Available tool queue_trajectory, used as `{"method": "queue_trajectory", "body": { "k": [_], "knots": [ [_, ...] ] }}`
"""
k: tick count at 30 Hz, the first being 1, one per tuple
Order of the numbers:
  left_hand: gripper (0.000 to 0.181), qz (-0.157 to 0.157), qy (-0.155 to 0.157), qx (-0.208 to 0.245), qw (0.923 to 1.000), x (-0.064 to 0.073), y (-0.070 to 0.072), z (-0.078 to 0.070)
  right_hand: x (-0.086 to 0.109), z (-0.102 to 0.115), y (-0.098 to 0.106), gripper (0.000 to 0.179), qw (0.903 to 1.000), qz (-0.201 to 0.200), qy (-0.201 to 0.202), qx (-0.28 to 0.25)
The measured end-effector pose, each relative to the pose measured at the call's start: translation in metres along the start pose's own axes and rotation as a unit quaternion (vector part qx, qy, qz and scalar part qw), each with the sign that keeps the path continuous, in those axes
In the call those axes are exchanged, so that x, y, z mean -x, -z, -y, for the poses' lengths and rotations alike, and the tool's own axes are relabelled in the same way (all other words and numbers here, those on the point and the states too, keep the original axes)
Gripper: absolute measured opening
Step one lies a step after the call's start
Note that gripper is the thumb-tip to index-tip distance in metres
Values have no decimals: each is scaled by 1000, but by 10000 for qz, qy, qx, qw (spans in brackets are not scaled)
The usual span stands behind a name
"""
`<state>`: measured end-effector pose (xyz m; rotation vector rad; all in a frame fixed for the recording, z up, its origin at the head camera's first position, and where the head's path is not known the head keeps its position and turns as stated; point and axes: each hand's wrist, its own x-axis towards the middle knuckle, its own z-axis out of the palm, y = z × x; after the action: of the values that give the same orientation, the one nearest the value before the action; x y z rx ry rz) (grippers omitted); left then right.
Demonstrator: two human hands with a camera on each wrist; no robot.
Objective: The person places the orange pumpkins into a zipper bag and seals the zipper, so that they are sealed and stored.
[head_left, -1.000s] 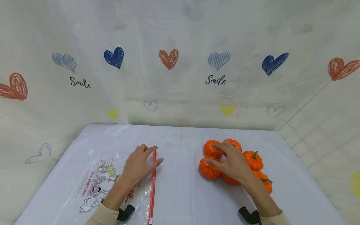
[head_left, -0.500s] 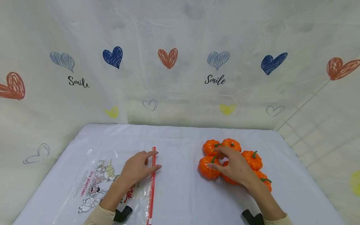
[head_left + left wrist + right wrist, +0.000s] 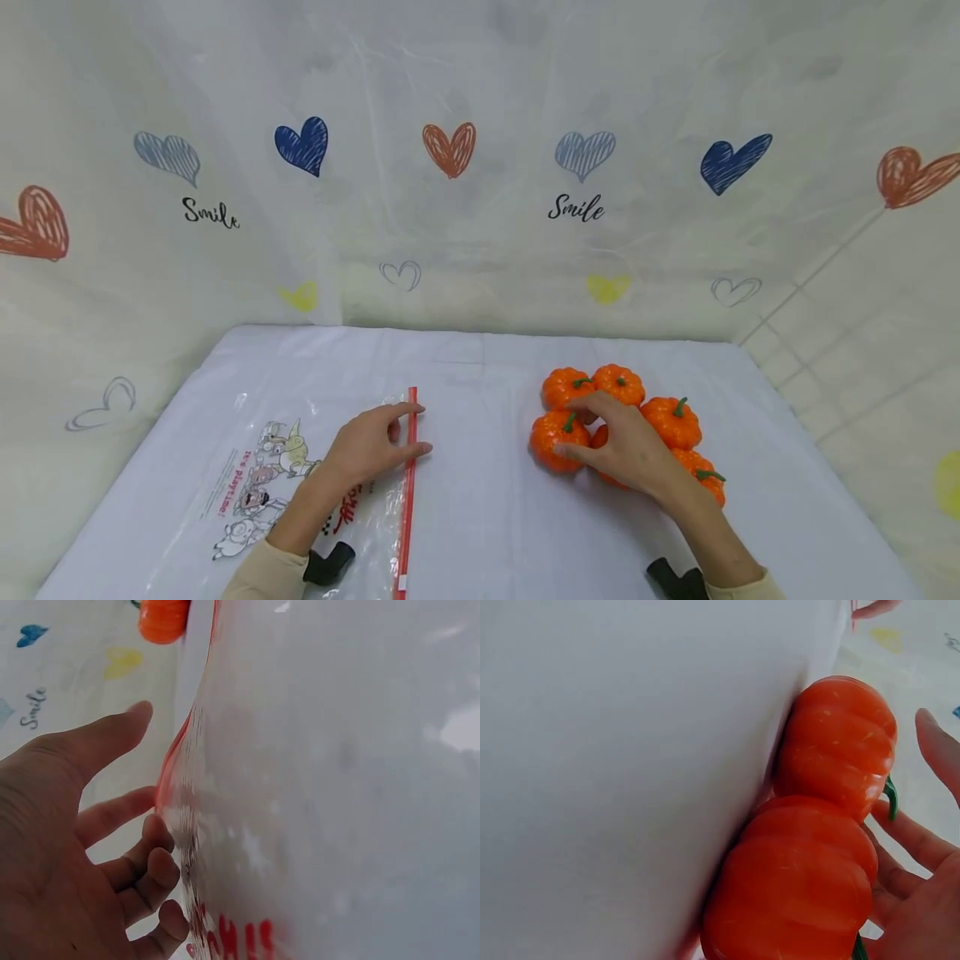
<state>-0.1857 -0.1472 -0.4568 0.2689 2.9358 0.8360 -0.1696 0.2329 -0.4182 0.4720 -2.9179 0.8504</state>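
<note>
A clear plastic zip bag (image 3: 292,457) with cartoon print and a red zip edge (image 3: 407,517) lies flat on the left of the table. Across that edge reaches my left hand (image 3: 367,446), thumb and index finger spread apart; in the left wrist view the other fingers touch or nearly touch the bag. On the right, several small orange pumpkins with green stems sit in a cluster. My right hand (image 3: 637,450) hovers over them, thumb and index finger parted beside the front-left pumpkin (image 3: 551,442). It hides part of a pumpkin (image 3: 791,881) beneath it.
The table (image 3: 480,467) has a white cover. Behind it hangs a pale backdrop (image 3: 510,242) printed with hearts and "Smile". Other pumpkins stand at the back (image 3: 618,385) and right (image 3: 697,475) of the cluster. Black straps (image 3: 330,565) show at both wrists.
Both hands have drawn slightly back toward me. The right fingers no longer cover the back-left pumpkin as much. Bag and pumpkins stay in place.
</note>
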Motion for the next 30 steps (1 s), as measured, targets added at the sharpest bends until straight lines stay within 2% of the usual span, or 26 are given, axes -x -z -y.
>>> {"method": "queue_trajectory", "body": {
  "k": [4,16,25,30],
  "knots": [
    [62,67,98,109,9999,-1,0,0,0,-1,0,66,9997,133,1,189],
    [51,34,-77,67,9999,3,2,0,-1,0,-2,76,9975,271,29,656],
    [39,55,248,270,9993,5,2,-2,-1,8,-1,85,9953,422,-81,867],
    [27,171,302,236,9991,7,0,-2,0,11,-3,88,9946,485,-227,894]
  ]
}}
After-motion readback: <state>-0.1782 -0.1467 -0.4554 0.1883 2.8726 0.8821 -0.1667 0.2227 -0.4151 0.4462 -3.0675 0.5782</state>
